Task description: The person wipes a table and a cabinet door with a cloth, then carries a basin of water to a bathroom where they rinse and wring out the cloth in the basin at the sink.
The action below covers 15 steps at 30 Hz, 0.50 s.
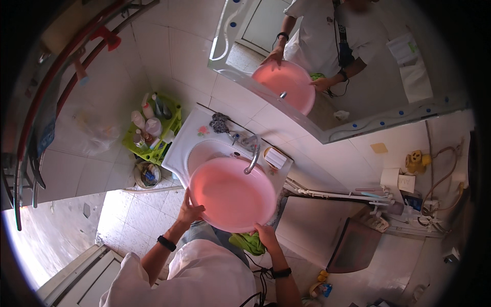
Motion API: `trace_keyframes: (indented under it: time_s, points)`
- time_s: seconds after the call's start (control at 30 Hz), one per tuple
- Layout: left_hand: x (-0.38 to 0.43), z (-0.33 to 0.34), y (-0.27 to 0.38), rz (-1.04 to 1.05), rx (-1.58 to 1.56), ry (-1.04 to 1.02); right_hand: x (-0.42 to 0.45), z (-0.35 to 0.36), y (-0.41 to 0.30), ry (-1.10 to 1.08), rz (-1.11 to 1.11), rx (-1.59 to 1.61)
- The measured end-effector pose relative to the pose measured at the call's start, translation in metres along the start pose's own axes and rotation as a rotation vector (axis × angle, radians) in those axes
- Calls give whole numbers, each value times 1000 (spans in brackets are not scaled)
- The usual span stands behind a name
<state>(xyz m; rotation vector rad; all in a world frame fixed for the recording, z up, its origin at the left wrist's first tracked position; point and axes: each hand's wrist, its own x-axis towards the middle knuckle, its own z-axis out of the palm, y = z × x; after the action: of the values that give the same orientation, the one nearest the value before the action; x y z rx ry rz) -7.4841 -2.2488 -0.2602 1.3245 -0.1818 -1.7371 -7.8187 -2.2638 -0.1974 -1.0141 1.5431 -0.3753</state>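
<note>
A pink plastic basin point(233, 195) is held over the front of the white washbasin point(197, 153), below the curved metal faucet point(254, 155). My left hand point(188, 210) grips its left rim, thumb over the edge. With my right hand point(265, 235) I grip the near right rim, and a green cloth point(247, 243) hangs beside that hand, under the basin; whether the same fingers pinch it I cannot tell. No water stream shows at the faucet. The inside of the pink basin looks smooth, and I cannot tell if it holds water.
A soap dish point(274, 158) and a dark mesh scrubber point(219, 122) lie on the washbasin's back ledge. Left of it stands a green plastic rack point(176, 122) with several bottles, above a small bin point(147, 175). A mirror point(368, 76) hangs behind; a boxy appliance point(312, 226) stands right.
</note>
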Motion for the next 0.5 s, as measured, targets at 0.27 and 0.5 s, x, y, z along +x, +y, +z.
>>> trace_keyframes:
  time_s: [0.27, 0.5]
  points:
    - [46, -10, 17, 117, 329, 151, 87, -48, -29, 158, 26, -771]
    - [78, -29, -21, 170, 272, 324, 183, -39, -104, 291, -288, -956]
